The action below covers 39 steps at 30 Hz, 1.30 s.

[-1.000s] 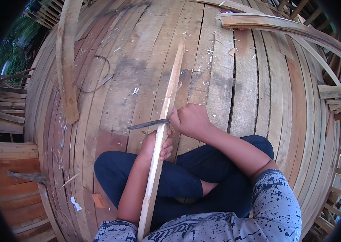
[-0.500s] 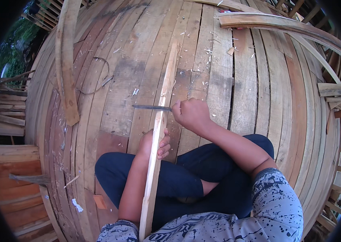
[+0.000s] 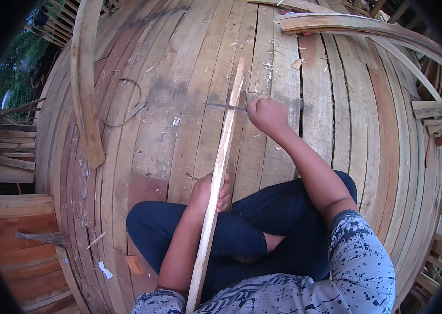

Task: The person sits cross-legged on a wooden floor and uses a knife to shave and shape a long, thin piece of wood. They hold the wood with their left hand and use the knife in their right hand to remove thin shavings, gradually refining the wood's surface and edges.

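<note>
Knife (image 3: 224,107) moved up one strip (image 3: 219,178) (two hands gripping).

Right hand (image 3: 266,114) fisted with arm outstretched, left hand (image 3: 208,192) curled in grip.

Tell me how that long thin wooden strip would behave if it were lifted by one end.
The wooden strip is long and very thin, so it would probably flex and sag rather than stay rigid. It looks light for its length: the left hand steadies it alone while the right hand works a knife blade on it. Flat-sided, it likely would not roll.
</note>
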{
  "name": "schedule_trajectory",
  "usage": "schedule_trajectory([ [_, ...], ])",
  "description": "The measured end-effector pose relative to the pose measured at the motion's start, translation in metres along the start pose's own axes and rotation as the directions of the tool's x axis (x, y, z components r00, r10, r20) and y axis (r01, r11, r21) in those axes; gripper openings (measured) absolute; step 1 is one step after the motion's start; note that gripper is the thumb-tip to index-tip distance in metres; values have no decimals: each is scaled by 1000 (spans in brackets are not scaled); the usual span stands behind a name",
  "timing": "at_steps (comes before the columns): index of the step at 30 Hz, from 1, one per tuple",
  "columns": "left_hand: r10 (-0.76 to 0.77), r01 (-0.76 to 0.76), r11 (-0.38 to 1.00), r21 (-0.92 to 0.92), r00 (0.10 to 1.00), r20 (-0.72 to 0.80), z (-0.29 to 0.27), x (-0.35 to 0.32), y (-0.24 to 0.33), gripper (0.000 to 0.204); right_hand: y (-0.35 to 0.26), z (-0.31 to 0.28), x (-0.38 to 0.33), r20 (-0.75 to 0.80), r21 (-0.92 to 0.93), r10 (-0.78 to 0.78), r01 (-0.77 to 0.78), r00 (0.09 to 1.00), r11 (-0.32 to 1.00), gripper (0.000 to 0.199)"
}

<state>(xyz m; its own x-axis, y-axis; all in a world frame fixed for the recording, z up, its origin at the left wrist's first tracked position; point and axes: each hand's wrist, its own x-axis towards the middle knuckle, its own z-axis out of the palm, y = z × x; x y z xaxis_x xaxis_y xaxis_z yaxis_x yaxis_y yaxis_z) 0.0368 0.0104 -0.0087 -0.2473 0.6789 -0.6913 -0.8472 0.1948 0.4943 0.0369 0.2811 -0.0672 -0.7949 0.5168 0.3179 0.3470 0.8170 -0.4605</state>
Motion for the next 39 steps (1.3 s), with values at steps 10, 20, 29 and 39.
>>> schedule_trajectory([
  [10,-37,59,982,-177,992,125,-22,3,1,24,-25,6,-19,38,50,-17,15,999,999,48],
  [20,-26,51,979,-196,991,130,-23,-5,5,24,-50,-3,-30,125,90,-38,27,991,996,52],
  [29,-2,4,991,132,1000,-10,8,-20,-9,30,45,1,12,50,-16,295,-294,954,956,49],
  [39,14,-14,1000,-16,1000,-23,-15,5,-1,27,-30,7,-9,252,104,250,-283,935,953,65],
])
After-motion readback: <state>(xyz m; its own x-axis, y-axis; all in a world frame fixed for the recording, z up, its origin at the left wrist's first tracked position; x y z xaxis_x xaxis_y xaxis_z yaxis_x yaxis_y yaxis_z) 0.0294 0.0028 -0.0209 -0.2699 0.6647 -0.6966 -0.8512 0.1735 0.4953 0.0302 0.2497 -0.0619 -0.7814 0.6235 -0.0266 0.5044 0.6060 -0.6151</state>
